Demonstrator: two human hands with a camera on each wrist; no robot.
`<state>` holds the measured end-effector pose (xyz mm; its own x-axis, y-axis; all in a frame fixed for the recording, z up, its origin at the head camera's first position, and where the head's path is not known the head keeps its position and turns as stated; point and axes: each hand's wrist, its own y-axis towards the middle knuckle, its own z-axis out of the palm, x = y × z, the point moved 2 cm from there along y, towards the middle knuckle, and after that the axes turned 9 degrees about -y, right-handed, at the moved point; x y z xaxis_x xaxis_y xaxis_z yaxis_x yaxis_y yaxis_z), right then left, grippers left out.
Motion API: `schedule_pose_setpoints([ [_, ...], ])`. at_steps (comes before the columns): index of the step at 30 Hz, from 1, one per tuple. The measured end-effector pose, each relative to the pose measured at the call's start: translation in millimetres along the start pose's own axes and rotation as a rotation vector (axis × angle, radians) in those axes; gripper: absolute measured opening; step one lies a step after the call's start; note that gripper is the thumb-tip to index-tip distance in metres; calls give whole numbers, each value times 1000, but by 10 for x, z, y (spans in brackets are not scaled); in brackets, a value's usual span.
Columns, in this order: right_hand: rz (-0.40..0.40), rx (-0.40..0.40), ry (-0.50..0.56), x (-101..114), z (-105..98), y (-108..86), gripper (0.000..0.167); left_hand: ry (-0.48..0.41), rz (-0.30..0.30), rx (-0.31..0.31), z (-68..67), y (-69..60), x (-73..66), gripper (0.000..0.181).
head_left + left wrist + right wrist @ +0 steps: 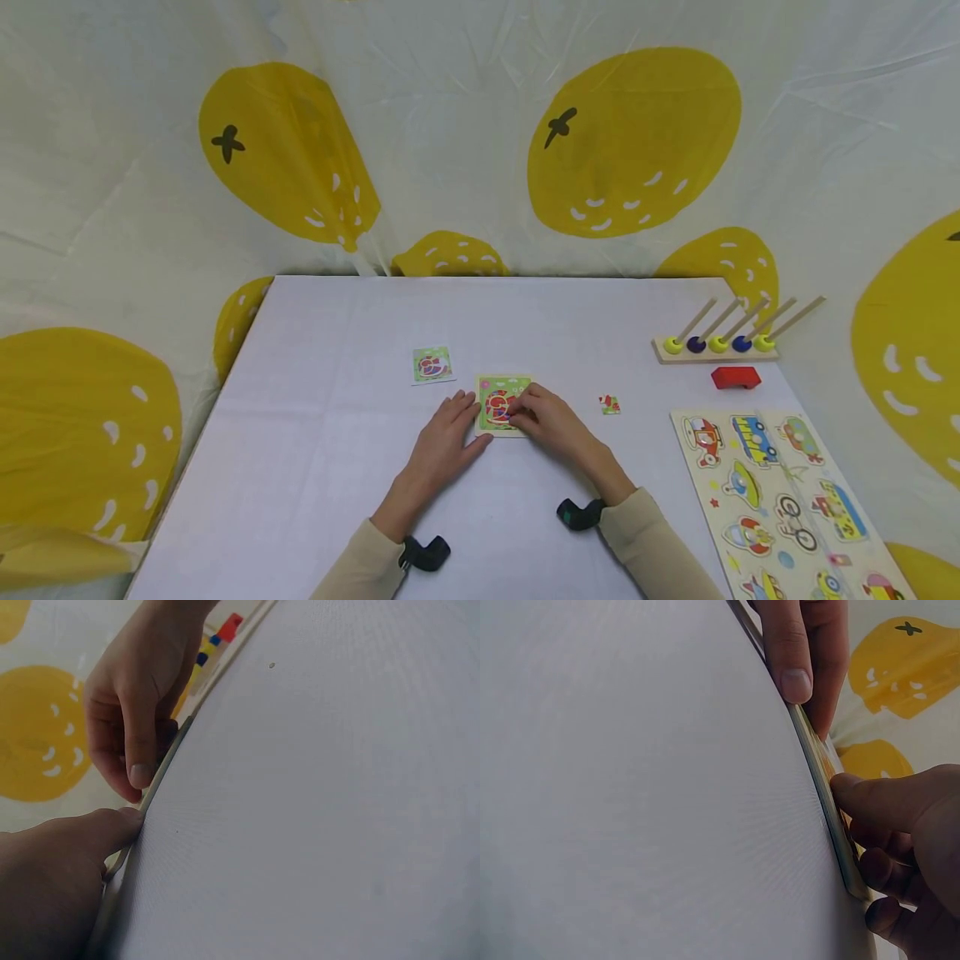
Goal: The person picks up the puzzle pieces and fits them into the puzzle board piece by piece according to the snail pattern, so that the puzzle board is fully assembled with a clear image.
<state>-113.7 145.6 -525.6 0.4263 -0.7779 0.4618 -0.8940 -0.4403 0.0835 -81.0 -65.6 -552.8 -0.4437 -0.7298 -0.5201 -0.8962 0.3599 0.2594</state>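
Note:
A square jigsaw puzzle [491, 427] with a red and purple picture on green lies on the white table in the head view. My left hand [444, 437] rests along its left side, fingers extended, the thumb at the lower left corner. Over the puzzle's right part, my right hand [551, 423] has its thumb and fingertips drawn together, pinching a puzzle piece that the fingers mostly hide. Both wrist views see the board edge-on; in the right wrist view the right thumb [874, 796] touches it. A loose puzzle piece [610, 405] lies to the right.
A square picture card [432, 365] lies behind and left of the puzzle. At the right stand a wooden peg stacker [712, 354] with upright rods, a red block [736, 377] and a large vehicle puzzle board [716, 479]. A patterned curtain [450, 150] hangs behind the table.

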Motion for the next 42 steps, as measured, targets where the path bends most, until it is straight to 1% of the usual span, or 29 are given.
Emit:
schedule_pose_setpoints([
  [10,2,-12,5,1,-16,-14,10,3,1,5,4,0,3,59],
  [17,39,-37,-7,-8,-104,-25,24,-3,-13,14,8,-4,8,59],
  [20,52,-45,-15,-23,-148,-29,26,-3,-22,22,9,-5,9,60],
  [27,13,-117,-28,-57,-309,-48,28,-4,-21,22,12,-1,11,59],
  [30,11,-136,-32,-106,-371,-63,29,-8,-22,22,13,0,11,59],
  [32,21,-141,-42,-148,-405,-77,30,-9,-22,22,12,-1,10,59],
  [42,137,-132,-78,-367,-574,-178,38,-14,-17,16,5,-2,-2,60],
])
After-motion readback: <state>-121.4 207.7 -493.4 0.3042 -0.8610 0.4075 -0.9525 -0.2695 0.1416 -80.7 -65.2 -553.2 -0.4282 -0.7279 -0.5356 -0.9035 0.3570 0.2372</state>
